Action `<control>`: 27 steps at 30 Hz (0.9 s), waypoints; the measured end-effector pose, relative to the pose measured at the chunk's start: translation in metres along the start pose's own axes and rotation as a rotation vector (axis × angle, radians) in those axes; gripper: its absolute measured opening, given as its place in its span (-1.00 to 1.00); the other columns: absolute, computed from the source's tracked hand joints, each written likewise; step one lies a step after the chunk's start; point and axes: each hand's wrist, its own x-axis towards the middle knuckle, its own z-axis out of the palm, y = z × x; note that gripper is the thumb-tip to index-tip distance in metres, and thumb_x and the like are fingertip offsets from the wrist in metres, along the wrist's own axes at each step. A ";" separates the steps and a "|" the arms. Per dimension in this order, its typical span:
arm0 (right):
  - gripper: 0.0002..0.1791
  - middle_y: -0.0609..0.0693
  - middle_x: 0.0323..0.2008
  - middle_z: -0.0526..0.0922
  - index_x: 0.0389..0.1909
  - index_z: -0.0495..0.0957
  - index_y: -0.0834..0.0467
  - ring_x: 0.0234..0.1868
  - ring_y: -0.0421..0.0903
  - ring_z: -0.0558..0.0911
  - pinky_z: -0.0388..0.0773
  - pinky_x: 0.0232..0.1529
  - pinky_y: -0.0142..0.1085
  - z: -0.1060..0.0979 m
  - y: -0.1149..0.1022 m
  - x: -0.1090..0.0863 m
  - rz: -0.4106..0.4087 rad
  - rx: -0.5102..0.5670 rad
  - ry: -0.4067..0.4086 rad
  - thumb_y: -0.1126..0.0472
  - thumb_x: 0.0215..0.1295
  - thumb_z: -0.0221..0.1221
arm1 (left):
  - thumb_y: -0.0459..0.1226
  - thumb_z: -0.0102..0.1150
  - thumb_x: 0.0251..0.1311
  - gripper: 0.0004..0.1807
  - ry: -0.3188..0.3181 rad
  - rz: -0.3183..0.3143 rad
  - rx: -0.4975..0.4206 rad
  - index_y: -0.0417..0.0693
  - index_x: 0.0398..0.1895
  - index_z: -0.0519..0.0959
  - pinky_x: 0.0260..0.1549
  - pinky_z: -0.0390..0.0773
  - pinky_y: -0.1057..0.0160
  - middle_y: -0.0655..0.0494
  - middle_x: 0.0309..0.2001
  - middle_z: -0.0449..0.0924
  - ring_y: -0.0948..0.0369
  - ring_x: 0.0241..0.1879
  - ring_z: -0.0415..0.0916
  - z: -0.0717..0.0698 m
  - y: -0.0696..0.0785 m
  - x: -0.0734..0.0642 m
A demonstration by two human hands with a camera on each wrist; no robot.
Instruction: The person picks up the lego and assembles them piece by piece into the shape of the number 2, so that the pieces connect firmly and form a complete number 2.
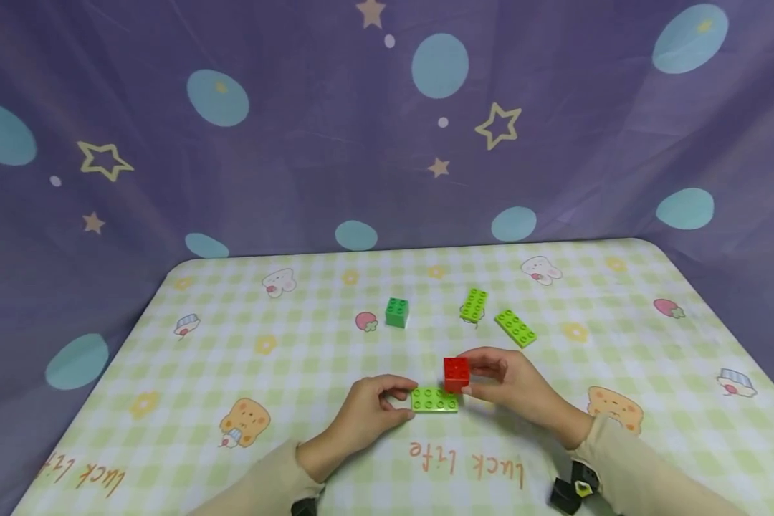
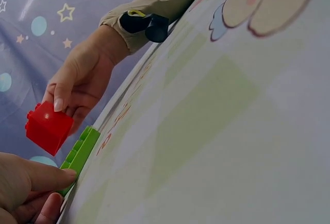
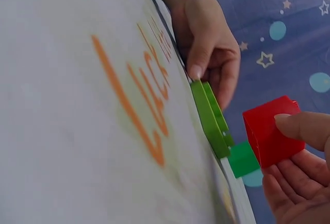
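In the head view my right hand [image 1: 506, 380] pinches a red toy brick [image 1: 456, 374] between thumb and fingers. The brick is held studs up, just above the right end of a light green flat brick [image 1: 434, 400] on the tablecloth. From the left, my left hand [image 1: 374, 408] grips the flat brick's left end with thumb and fingers. In the left wrist view the red brick [image 2: 49, 127] hangs above the studs of the flat brick [image 2: 81, 152]. The right wrist view shows a gap between the red brick [image 3: 273, 130] and the flat brick [image 3: 210, 118].
Farther back on the checked tablecloth [image 1: 309, 344] stands a darker green square brick [image 1: 396, 313]. Two more light green flat bricks, one [image 1: 474, 305] behind and another [image 1: 515, 328] to the right, lie beyond my right hand. A purple curtain [image 1: 309, 179] hangs behind the table.
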 end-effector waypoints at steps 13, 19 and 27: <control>-0.61 0.09 -0.07 0.65 -0.02 0.55 0.25 -0.02 -0.12 0.61 0.49 0.06 -0.26 0.025 -0.003 0.004 -0.003 0.008 -0.044 0.31 0.10 0.32 | -0.41 0.42 -0.09 -0.66 0.013 0.005 -0.013 -0.17 -0.15 0.66 -0.52 0.52 0.39 0.04 -0.33 0.65 0.34 -0.54 0.47 0.000 0.001 0.000; -0.61 0.11 -0.07 0.65 -0.02 0.55 0.26 -0.03 -0.10 0.62 0.49 0.05 -0.30 0.032 -0.001 0.006 -0.035 0.028 -0.068 0.29 0.11 0.33 | -0.42 0.41 -0.09 -0.66 0.018 0.012 -0.006 -0.18 -0.15 0.66 -0.53 0.52 0.39 0.05 -0.35 0.64 0.35 -0.57 0.46 0.000 0.001 0.001; -0.60 0.13 -0.08 0.65 -0.03 0.55 0.29 -0.03 -0.10 0.62 0.49 0.03 -0.33 0.037 0.004 0.009 -0.023 0.052 -0.065 0.29 0.09 0.34 | -0.42 0.41 -0.09 -0.65 0.022 -0.005 -0.012 -0.19 -0.15 0.65 -0.53 0.53 0.39 0.05 -0.36 0.63 0.35 -0.58 0.47 0.000 0.002 0.000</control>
